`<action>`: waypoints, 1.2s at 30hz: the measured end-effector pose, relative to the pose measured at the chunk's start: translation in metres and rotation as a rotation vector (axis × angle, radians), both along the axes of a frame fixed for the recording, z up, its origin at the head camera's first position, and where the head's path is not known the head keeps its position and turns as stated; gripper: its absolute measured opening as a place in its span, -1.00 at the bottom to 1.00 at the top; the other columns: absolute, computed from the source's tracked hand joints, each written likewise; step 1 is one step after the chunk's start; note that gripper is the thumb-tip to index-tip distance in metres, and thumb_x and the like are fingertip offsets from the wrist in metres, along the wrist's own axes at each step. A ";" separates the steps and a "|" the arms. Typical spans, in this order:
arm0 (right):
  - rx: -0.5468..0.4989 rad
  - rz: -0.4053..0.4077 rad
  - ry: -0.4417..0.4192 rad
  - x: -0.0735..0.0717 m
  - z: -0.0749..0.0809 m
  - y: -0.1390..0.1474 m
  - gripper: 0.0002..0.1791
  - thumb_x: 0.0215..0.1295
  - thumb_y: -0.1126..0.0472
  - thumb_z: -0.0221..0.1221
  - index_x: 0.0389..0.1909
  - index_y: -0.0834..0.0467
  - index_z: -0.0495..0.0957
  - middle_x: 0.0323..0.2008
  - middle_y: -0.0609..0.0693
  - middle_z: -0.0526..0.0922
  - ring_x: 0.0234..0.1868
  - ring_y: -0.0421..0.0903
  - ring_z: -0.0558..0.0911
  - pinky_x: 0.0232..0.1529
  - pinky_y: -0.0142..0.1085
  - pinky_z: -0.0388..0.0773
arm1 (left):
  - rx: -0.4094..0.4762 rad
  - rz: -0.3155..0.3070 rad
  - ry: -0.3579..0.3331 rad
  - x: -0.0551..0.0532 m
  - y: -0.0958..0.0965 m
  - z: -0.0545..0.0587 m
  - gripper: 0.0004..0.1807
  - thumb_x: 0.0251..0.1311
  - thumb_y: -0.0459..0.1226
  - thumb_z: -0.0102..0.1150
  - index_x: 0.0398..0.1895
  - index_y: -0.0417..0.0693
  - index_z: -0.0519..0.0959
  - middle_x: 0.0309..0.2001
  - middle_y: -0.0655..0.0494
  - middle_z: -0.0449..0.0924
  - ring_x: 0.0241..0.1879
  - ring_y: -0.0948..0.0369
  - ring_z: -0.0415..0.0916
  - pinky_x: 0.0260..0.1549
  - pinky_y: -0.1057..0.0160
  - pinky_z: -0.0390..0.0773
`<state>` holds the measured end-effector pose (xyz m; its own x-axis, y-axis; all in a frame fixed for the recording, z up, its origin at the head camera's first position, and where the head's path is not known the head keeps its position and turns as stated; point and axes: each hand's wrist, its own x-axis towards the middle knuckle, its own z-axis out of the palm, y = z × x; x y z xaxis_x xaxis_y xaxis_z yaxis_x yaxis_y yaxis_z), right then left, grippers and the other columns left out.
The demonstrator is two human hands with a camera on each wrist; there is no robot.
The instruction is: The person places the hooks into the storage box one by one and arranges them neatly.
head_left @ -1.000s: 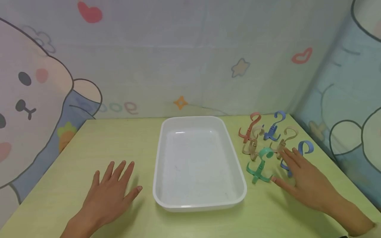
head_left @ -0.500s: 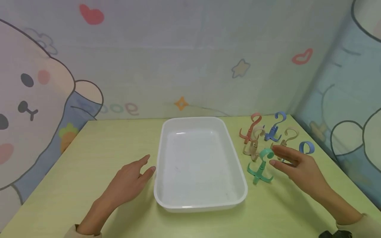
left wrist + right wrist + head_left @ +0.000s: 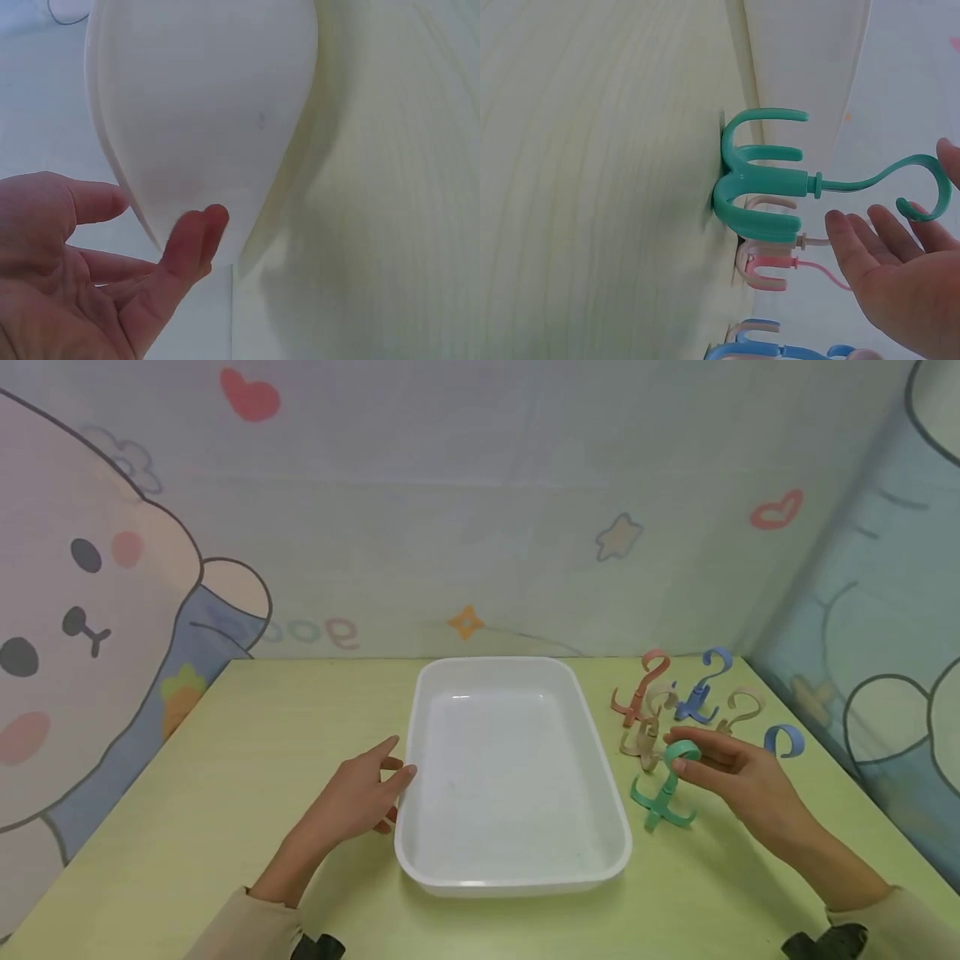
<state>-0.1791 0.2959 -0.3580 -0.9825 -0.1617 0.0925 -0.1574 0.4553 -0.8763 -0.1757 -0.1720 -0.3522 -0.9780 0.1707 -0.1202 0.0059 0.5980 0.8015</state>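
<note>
A green four-pronged hook hanger (image 3: 660,802) stands on its prongs at the right of the table, its curled hook uppermost. My right hand (image 3: 738,777) is at that hook, thumb on one side and fingers on the other; in the right wrist view the thumb and fingertips (image 3: 840,225) are spread around the curl. At the left side of a white plastic tray (image 3: 517,885) is my left hand (image 3: 360,793). Its thumb tip is right at the rim in the head view, and its other fingers (image 3: 184,244) lie loosely bent along the outer wall.
Behind the green one stand more hook hangers: a red hanger (image 3: 637,693), a blue hanger (image 3: 697,697), a beige hanger (image 3: 642,739) and others partly hidden by my right hand. A printed cloth wall (image 3: 375,527) borders the table's back edge.
My left hand has moved right to the tray's side, its fingers drawing in. My right hand has shifted left from over the rear hangers to the green hanger's hook.
</note>
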 end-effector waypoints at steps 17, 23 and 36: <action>-0.240 0.102 -0.017 -0.008 -0.006 -0.002 -0.58 0.54 0.24 0.21 0.34 0.25 0.58 0.08 -0.25 0.76 0.07 -0.29 0.75 0.07 -0.38 0.76 | 0.091 -0.022 0.011 -0.010 0.007 -0.007 -0.36 0.54 -0.31 -0.04 0.65 -0.01 0.21 0.39 -0.36 0.46 -0.40 0.09 0.77 -0.53 0.13 0.80; -0.376 0.119 -0.071 -0.012 -0.009 -0.002 -0.70 0.54 0.31 0.19 0.18 0.21 0.71 0.00 -0.19 0.81 -0.03 -0.25 0.80 0.04 -0.38 0.78 | 0.072 -0.023 0.016 -0.007 0.009 -0.006 -0.33 0.55 -0.32 -0.03 0.67 -0.04 0.16 0.37 -0.37 0.49 -0.39 0.09 0.76 -0.55 0.13 0.79; -0.496 0.100 -0.127 -0.011 -0.008 -0.008 -0.70 0.53 0.34 0.19 0.06 -0.01 0.80 -0.05 -0.13 0.85 -0.07 -0.17 0.84 0.01 -0.27 0.81 | 0.060 -0.018 0.028 -0.004 0.010 -0.006 -0.33 0.50 -0.32 -0.06 0.66 -0.03 0.18 0.35 -0.36 0.53 -0.44 0.11 0.75 -0.57 0.14 0.78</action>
